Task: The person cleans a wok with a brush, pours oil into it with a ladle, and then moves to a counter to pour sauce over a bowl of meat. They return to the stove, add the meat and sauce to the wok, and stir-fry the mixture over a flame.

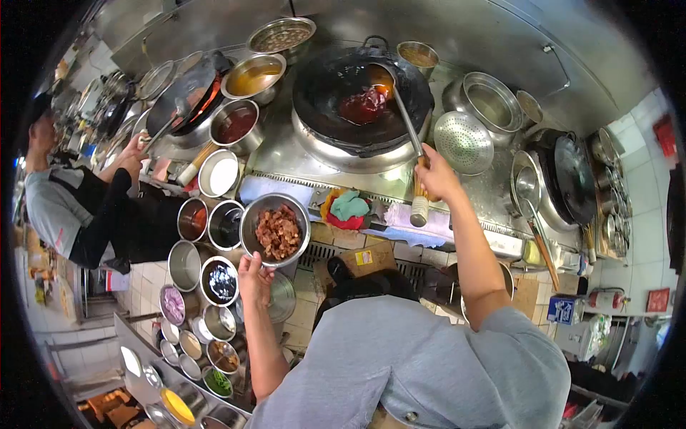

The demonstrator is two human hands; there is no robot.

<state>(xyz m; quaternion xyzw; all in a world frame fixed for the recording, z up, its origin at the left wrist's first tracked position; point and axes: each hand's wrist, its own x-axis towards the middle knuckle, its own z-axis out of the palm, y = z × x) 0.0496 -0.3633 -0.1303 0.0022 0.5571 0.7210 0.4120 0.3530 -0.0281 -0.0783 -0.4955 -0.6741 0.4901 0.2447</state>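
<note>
My left hand (256,277) grips the near rim of a steel bowl (304,247) that holds chunks of browned meat (279,232). The bowl is in front of the stove, to the left of my body. In my right hand (437,176) is the handle of a long ladle (406,114), my fingers wrapped round it. The ladle's head reaches into a large black wok (321,93). Dark red sauce (363,107) lies in the wok, with an orange liquid at the ladle's head.
Bowls of sauce (234,123) and oil (254,77) line the wok's left side. A perforated strainer (463,143) lies to its right. Folded cloths (349,206) sit on the stove's front edge. At far left another person (64,193) works at a second wok. Ingredient tubs (173,304) stand at lower left.
</note>
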